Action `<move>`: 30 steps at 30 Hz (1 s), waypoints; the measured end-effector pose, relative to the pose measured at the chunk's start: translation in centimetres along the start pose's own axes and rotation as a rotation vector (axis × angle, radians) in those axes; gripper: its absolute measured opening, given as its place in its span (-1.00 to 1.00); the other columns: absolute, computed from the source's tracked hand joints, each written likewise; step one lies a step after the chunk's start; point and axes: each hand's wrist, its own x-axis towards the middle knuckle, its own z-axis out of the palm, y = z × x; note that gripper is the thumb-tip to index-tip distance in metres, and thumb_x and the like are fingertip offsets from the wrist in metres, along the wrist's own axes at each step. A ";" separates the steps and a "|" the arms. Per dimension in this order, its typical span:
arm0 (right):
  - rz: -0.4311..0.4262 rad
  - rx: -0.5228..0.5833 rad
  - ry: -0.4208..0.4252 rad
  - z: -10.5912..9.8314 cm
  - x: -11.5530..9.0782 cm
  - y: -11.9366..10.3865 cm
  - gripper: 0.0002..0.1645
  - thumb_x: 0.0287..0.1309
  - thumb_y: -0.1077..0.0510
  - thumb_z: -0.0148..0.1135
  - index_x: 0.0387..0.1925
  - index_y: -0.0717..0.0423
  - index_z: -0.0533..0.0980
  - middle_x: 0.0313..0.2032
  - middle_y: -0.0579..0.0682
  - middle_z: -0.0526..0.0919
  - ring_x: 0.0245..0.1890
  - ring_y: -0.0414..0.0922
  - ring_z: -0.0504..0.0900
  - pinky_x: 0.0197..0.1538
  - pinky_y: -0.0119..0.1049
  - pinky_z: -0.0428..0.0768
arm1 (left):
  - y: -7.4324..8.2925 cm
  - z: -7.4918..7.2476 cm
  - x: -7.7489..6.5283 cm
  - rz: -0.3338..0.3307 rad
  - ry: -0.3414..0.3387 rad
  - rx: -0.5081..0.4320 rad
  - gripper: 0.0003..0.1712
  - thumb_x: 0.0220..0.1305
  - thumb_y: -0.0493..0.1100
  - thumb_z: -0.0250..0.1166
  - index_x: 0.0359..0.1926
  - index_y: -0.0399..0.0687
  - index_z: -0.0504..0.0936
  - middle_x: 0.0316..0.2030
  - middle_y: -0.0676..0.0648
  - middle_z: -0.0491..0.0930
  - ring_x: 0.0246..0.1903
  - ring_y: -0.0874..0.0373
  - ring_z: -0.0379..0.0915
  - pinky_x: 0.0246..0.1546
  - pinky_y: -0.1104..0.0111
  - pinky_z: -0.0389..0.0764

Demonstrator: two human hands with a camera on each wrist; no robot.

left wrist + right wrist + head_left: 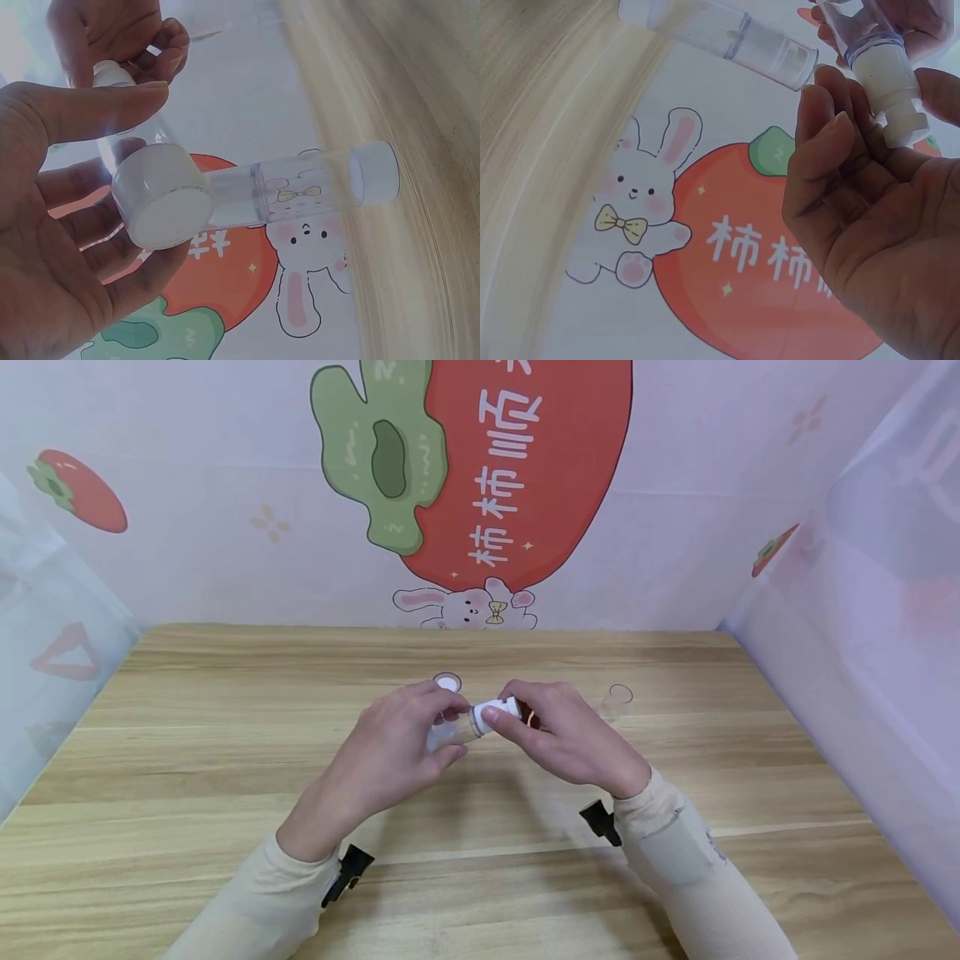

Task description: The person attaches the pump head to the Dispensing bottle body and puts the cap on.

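Note:
Above the middle of the table, a small clear pump bottle (pixel 453 732) with a white pump top (pixel 498 713) lies tilted between both hands. My left hand (pixel 397 747) grips its clear body, thumb on the near side and fingers around the far side. The right hand (pixel 562 735) pinches the white pump top, thumb pressed along it and fingers curled on the other side. In the left wrist view, the bottle's white base (pixel 169 199) faces the camera. From the right wrist, the pump's stepped white end (pixel 900 112) shows beside the thumb.
A second clear bottle (pixel 300 187) with a white bottom stands on the table behind the hands, partly hidden by the left one in the head view. To the right stands a transparent round piece (pixel 618 697). A printed cloth wall (pixel 225 560) borders the wooden table's (pixel 225 710) back.

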 end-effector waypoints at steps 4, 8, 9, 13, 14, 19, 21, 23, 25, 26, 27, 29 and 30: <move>0.011 -0.005 0.004 0.1 0.0 0.0 -0.75 0.44 -0.08 0.17 -0.36 -0.12 0.59 -0.63 -0.20 0.41 -0.61 -0.19 0.39 -0.51 -0.30 0.39 | 0.0 0.1 0.0 0.009 0.004 0.023 -0.54 -0.03 -0.24 0.64 -0.06 -0.15 0.72 -0.26 0.00 0.64 -0.30 0.10 0.56 -0.28 0.21 0.61; 0.026 -0.006 0.003 0.1 0.0 0.0 -0.72 0.45 -0.10 0.16 -0.39 -0.11 0.57 -0.65 -0.19 0.38 -0.61 -0.16 0.38 -0.53 -0.30 0.37 | 0.0 0.2 0.0 0.012 0.008 0.047 -0.53 -0.02 -0.23 0.63 -0.04 -0.16 0.71 -0.20 -0.03 0.66 -0.28 0.08 0.57 -0.26 0.20 0.63; 0.031 -0.006 0.001 0.1 0.0 0.0 -0.70 0.45 -0.10 0.16 -0.41 -0.10 0.56 -0.65 -0.18 0.38 -0.62 -0.16 0.37 -0.53 -0.30 0.36 | 0.1 0.2 0.0 0.012 0.009 0.053 -0.53 -0.02 -0.23 0.63 -0.04 -0.16 0.71 -0.19 -0.03 0.66 -0.27 0.07 0.57 -0.26 0.20 0.63; 0.049 -0.003 -0.006 0.1 -0.1 0.0 -0.66 0.45 -0.12 0.15 -0.45 -0.09 0.52 -0.66 -0.17 0.36 -0.64 -0.19 0.33 -0.54 -0.30 0.33 | 0.2 0.1 0.0 0.013 0.011 0.070 -0.53 -0.02 -0.23 0.63 -0.03 -0.16 0.71 -0.16 -0.04 0.67 -0.26 0.08 0.57 -0.25 0.19 0.64; 0.052 -0.003 -0.007 0.1 -0.1 0.0 -0.65 0.45 -0.12 0.14 -0.45 -0.09 0.51 -0.66 -0.17 0.36 -0.65 -0.20 0.32 -0.55 -0.30 0.32 | 0.2 0.1 0.0 0.014 0.011 0.072 -0.53 -0.02 -0.23 0.63 -0.03 -0.16 0.71 -0.16 -0.04 0.67 -0.26 0.08 0.57 -0.25 0.19 0.64; 0.058 -0.002 -0.009 0.2 -0.1 0.1 -0.64 0.45 -0.14 0.13 -0.45 -0.08 0.51 -0.67 -0.16 0.35 -0.66 -0.20 0.31 -0.56 -0.30 0.31 | 0.2 0.2 0.0 0.018 0.014 0.081 -0.54 -0.01 -0.23 0.62 -0.04 -0.16 0.70 -0.15 -0.04 0.66 -0.25 0.07 0.57 -0.25 0.17 0.65; 0.059 -0.002 -0.010 0.2 -0.1 0.1 -0.64 0.45 -0.14 0.13 -0.45 -0.08 0.52 -0.67 -0.16 0.35 -0.66 -0.20 0.31 -0.56 -0.30 0.31 | 0.2 0.2 0.0 0.022 0.017 0.085 -0.54 0.00 -0.23 0.62 -0.04 -0.15 0.70 -0.14 -0.04 0.66 -0.24 0.06 0.58 -0.25 0.17 0.65; 0.060 -0.005 -0.008 0.2 -0.1 0.1 -0.64 0.45 -0.13 0.13 -0.45 -0.08 0.52 -0.68 -0.16 0.35 -0.66 -0.20 0.31 -0.56 -0.30 0.31 | 0.2 0.2 0.0 0.026 0.021 0.089 -0.54 0.00 -0.23 0.62 -0.04 -0.15 0.70 -0.14 -0.04 0.66 -0.24 0.05 0.58 -0.25 0.16 0.66; 0.061 -0.009 -0.006 0.2 -0.1 0.1 -0.65 0.45 -0.13 0.13 -0.45 -0.09 0.52 -0.68 -0.16 0.35 -0.67 -0.20 0.31 -0.56 -0.30 0.31 | 0.2 0.3 -0.1 0.031 0.027 0.096 -0.55 0.00 -0.23 0.61 -0.05 -0.16 0.70 -0.14 -0.04 0.65 -0.24 0.04 0.58 -0.26 0.15 0.66; 0.062 -0.009 -0.004 0.2 -0.1 0.1 -0.64 0.45 -0.12 0.13 -0.46 -0.09 0.52 -0.68 -0.16 0.34 -0.67 -0.21 0.30 -0.56 -0.30 0.31 | 0.3 0.3 -0.1 0.032 0.030 0.098 -0.55 0.00 -0.23 0.62 -0.05 -0.16 0.70 -0.14 -0.04 0.65 -0.24 0.04 0.58 -0.26 0.15 0.66; 0.062 -0.008 -0.003 0.2 0.0 0.1 -0.64 0.45 -0.13 0.13 -0.46 -0.08 0.51 -0.68 -0.16 0.34 -0.67 -0.21 0.30 -0.57 -0.30 0.31 | 0.2 0.3 -0.1 0.033 0.031 0.101 -0.54 0.00 -0.23 0.62 -0.05 -0.16 0.70 -0.14 -0.05 0.65 -0.24 0.03 0.58 -0.26 0.14 0.67; 0.062 -0.005 -0.004 0.2 0.0 0.1 -0.63 0.45 -0.14 0.13 -0.47 -0.08 0.51 -0.68 -0.16 0.35 -0.67 -0.21 0.31 -0.57 -0.30 0.31 | 0.2 0.3 -0.1 0.030 0.032 0.101 -0.54 0.00 -0.23 0.61 -0.04 -0.16 0.70 -0.13 -0.05 0.65 -0.23 0.03 0.59 -0.26 0.14 0.67; 0.062 -0.002 -0.005 0.2 0.0 0.2 -0.62 0.45 -0.15 0.13 -0.47 -0.07 0.52 -0.68 -0.16 0.35 -0.66 -0.20 0.31 -0.56 -0.30 0.32 | 0.2 0.3 -0.1 0.028 0.030 0.101 -0.54 0.00 -0.23 0.61 -0.04 -0.16 0.70 -0.13 -0.06 0.65 -0.23 0.03 0.59 -0.26 0.14 0.67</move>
